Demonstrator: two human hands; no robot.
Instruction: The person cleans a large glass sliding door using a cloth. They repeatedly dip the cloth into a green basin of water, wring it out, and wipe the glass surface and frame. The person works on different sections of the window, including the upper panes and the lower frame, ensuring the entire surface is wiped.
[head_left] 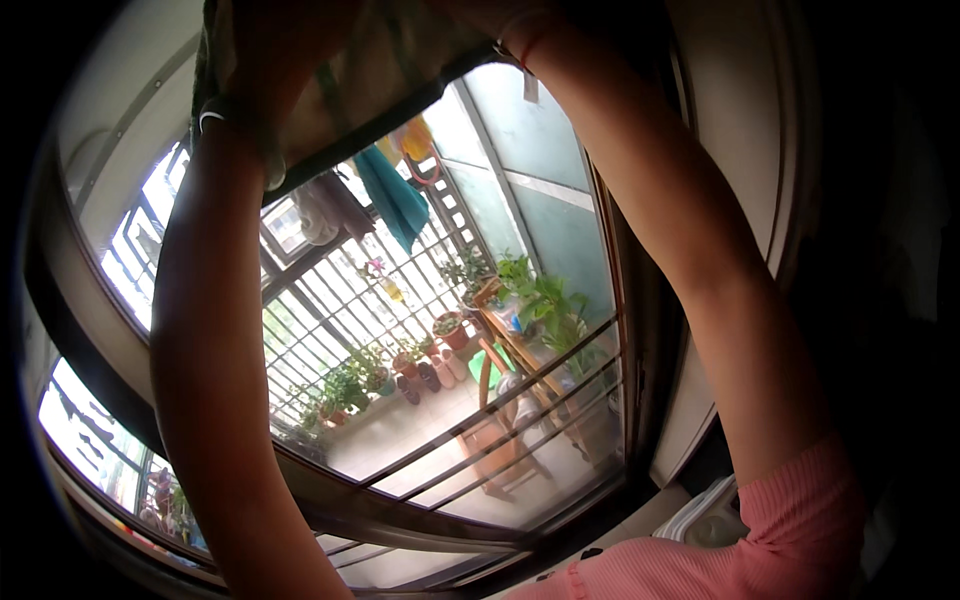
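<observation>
Both my arms reach up to the top edge of the head view. A dark-edged, brownish cloth or panel with faint greenish stripes (390, 85) hangs between them, and its kind is hard to make out in the shade. My left hand (285, 45) is in deep shadow against its left part, with a pale bangle at the wrist. At its upper right is my right hand (505, 18), cut off by the top edge, with a red cord round the wrist. The fingers of both hands are lost in the dark or out of view.
Ahead is a window frame with dark horizontal bars (450, 467). Beyond it, a balcony holds potted plants (345, 385), shoes (430, 375), a wooden chair (495, 450) and a hanging teal cloth (393, 200). White containers (705, 520) stand at lower right.
</observation>
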